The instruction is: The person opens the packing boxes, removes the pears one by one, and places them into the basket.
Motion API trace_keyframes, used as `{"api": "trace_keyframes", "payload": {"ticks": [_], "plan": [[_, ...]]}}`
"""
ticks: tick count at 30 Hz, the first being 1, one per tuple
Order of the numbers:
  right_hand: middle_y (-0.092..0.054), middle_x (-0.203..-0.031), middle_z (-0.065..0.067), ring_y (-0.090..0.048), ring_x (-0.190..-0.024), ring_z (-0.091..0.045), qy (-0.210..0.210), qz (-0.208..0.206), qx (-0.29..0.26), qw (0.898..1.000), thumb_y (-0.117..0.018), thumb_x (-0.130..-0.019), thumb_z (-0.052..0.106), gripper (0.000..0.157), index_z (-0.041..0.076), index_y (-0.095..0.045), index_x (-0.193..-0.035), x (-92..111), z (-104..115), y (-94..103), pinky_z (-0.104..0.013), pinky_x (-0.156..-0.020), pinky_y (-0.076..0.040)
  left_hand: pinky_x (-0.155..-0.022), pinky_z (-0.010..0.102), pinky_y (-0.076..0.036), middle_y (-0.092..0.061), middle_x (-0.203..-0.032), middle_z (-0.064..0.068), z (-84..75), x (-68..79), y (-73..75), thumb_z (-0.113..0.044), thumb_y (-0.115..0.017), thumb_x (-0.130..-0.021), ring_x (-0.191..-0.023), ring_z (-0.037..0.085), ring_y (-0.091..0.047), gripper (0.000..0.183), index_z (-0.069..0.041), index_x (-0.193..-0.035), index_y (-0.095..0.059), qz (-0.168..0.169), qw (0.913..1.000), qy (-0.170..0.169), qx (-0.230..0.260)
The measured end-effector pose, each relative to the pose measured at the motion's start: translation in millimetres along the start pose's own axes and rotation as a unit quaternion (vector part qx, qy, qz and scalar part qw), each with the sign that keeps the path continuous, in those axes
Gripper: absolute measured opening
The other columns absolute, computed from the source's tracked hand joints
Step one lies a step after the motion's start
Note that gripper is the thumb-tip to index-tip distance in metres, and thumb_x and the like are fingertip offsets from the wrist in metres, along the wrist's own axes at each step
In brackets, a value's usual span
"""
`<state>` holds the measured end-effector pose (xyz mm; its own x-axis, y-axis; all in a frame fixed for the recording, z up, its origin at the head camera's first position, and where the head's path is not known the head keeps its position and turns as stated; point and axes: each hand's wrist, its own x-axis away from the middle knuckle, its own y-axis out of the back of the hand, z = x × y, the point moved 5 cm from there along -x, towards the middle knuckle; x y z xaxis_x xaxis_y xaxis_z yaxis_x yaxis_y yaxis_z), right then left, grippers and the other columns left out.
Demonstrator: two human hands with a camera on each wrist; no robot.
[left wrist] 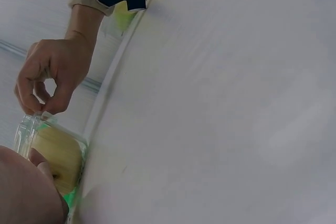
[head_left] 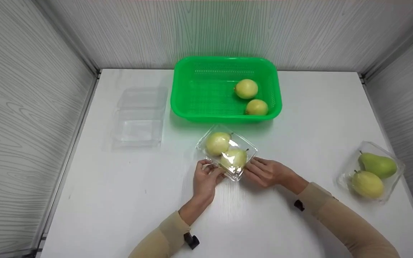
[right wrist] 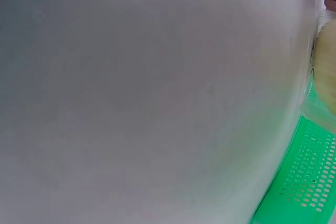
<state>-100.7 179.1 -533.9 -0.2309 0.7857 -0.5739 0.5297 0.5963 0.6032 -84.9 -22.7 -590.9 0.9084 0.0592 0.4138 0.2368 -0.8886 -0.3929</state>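
A clear plastic clamshell box (head_left: pixel 240 139) sits turned cornerwise in front of the basket, its lid down over two round yellow-green fruits (head_left: pixel 218 143), each with a short dark stem. At its near left edge, my left hand (head_left: pixel 205 181) holds the rim with thumb and fingers. My right hand (head_left: pixel 265 172) pinches the rim near the right corner; the left wrist view shows that right hand (left wrist: pixel 52 74) with thumb and forefinger meeting at the box edge. Only a fingertip and part of the box appear at the right border of the right wrist view.
Behind the box stands a green plastic basket (head_left: pixel 206 117) holding two round yellow fruits (head_left: pixel 246 89). An open, see-through clamshell box (head_left: pixel 140 116) lies to the left. At the far right, another clear box (head_left: pixel 394 186) contains a green pear (head_left: pixel 378 165) and a round yellow fruit (head_left: pixel 368 184).
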Motion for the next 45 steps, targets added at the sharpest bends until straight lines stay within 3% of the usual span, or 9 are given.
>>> {"api": "trace_keyframes", "payload": {"ticks": [8, 15, 24, 32, 45], "plan": [[-0.078, -0.088, -0.01, -0.077, -0.075, -0.021, -0.009, -0.002, -0.006, 1.0, -0.055, -0.104, 0.006, 0.022, 0.001, -0.075, -0.097, 1.4, -0.8, -0.1, -0.032, -0.072, -0.068, -0.078, 0.028, -0.064, -0.06, -0.104, 0.007, -1.8, -1.2, -0.2, 0.003, -0.07, -0.091, -0.091, 0.015, -0.068, 0.047, -0.001, -0.128, -0.042, 0.006, 1.0, 0.0, -0.007], [-0.079, -0.088, -0.009, -0.077, -0.075, -0.021, -0.022, -0.002, -0.003, 1.0, -0.056, -0.106, 0.011, 0.023, 0.003, -0.077, -0.1, 3.6, -0.4, 0.3, -0.031, -0.07, -0.067, -0.079, 0.026, -0.063, -0.064, -0.111, 0.008, -2.5, 0.0, 0.4, 0.003, -0.069, -0.092, -0.095, 0.015, -0.07, 0.045, -0.006, -0.128, -0.044, 0.016, 0.9996, -0.002, -0.023], [-0.08, -0.092, -0.009, -0.078, -0.079, -0.021, -0.006, -0.012, -0.007, 1.0, -0.056, -0.105, 0.009, 0.024, 0.004, -0.08, -0.103, 4.7, -0.9, 1.5, -0.031, -0.073, -0.067, -0.078, 0.027, -0.064, -0.064, -0.11, 0.012, -1.0, -1.6, 6.1, 0.006, -0.069, -0.089, -0.093, 0.016, -0.07, 0.045, -0.002, -0.126, -0.044, 0.009, 0.9998, -0.001, -0.015], [-0.079, -0.09, -0.007, -0.077, -0.078, -0.021, 0.006, -0.042, -0.017, 0.999, -0.058, -0.104, 0.014, 0.024, 0.006, -0.08, -0.102, 2.9, -4.5, 1.0, -0.033, -0.071, -0.068, -0.084, 0.029, -0.065, -0.061, -0.11, 0.009, -6.5, 1.7, 10.0, 0.002, -0.071, -0.092, -0.098, 0.016, -0.069, 0.047, -0.004, -0.129, -0.043, 0.03, 0.999, 0.0, -0.032], [-0.077, -0.086, -0.007, -0.075, -0.075, -0.02, 0.001, -0.008, 0.009, 1.0, -0.05, -0.107, 0.018, 0.032, 0.004, -0.078, -0.1, 2.8, -4.2, -2.4, -0.031, -0.071, -0.066, -0.084, 0.026, -0.063, -0.06, -0.113, 0.008, -6.6, 4.2, 8.3, 0.003, -0.073, -0.091, -0.098, 0.013, -0.067, 0.053, -0.002, -0.133, -0.041, 0.036, 0.9983, -0.005, -0.045]]}}
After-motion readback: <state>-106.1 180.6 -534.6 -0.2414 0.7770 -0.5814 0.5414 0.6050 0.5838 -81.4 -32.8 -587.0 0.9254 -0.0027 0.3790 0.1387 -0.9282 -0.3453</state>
